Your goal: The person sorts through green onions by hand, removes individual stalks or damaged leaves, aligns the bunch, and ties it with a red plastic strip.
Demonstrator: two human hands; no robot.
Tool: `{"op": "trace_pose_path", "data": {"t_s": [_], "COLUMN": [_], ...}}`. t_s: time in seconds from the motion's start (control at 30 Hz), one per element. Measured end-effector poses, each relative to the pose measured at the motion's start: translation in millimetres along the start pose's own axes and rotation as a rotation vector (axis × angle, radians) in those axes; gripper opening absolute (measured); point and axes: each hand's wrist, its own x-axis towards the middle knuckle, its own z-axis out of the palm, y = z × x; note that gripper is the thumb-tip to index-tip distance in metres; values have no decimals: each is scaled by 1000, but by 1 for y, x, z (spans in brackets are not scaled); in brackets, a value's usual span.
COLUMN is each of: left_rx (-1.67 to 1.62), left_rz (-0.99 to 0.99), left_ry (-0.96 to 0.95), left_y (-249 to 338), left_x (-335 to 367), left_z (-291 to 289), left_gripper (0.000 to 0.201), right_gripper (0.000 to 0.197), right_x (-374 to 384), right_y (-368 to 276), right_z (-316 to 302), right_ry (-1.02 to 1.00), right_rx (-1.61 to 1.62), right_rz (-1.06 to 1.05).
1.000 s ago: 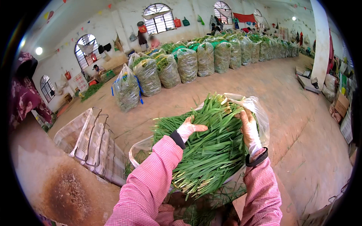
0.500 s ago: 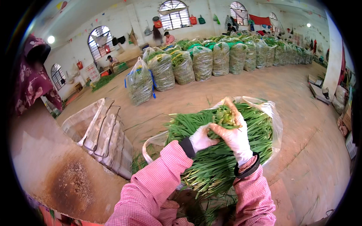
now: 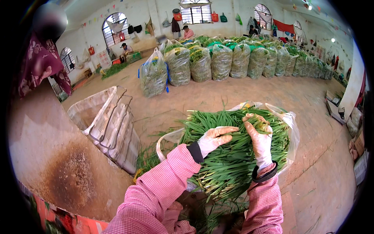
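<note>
A large heap of long green stalks with pale ends, like chives [image 3: 222, 163], fills an opened clear plastic bag [image 3: 290, 121] in front of me. My left hand [image 3: 214, 140], in a white glove with stained fingertips, hovers over the heap's left half, fingers stretched out and holding nothing. To its right, my gloved right hand [image 3: 260, 138] curls round a small bunch of yellowish-green stalk ends [image 3: 261, 124] above the top of the heap. The lower part of that bunch merges with the heap, so its length is hidden.
A dirty white plastic crate [image 3: 113, 128] with metal handles stands left, beside a stained board [image 3: 74, 175]. Several stuffed bags of greens [image 3: 198, 64] line the floor beyond. A person in pink [image 3: 188, 33] is behind them; another person [image 3: 126, 50] is farther left.
My hands have moved apart. The left has come away from the bunch and opened its fingers, while the right keeps it, now lower and farther right. The whole view has shifted slightly.
</note>
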Motion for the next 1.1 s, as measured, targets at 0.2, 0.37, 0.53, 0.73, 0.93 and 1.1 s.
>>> {"op": "trace_pose_path", "data": {"t_s": [0.2, 0.37, 0.53, 0.73, 0.93, 1.1], "left_rx": [-220, 183, 751, 435, 14, -893], "left_rz": [-130, 272, 269, 101, 102, -31], "left_ry": [235, -60, -256, 77, 232, 274], "left_y": [-6, -12, -19, -23, -9, -23], "left_x": [-2, -11, -24, -38, -9, 0], "left_z": [-10, -20, -16, -20, 2, 18], "left_gripper": [30, 35, 71, 39, 36, 25], "right_gripper": [26, 21, 19, 19, 52, 58], "right_x": [-5, -1, -8, -25, -32, -25], "right_y": [0, 9, 11, 12, 2, 22], "right_z": [7, -3, -11, -16, 13, 32], "right_ry": [-36, 4, 27, 47, -183, -225], "right_rx": [-48, -50, -103, -125, -397, -443], "right_rz": [-1, 13, 9, -18, -127, -256]}}
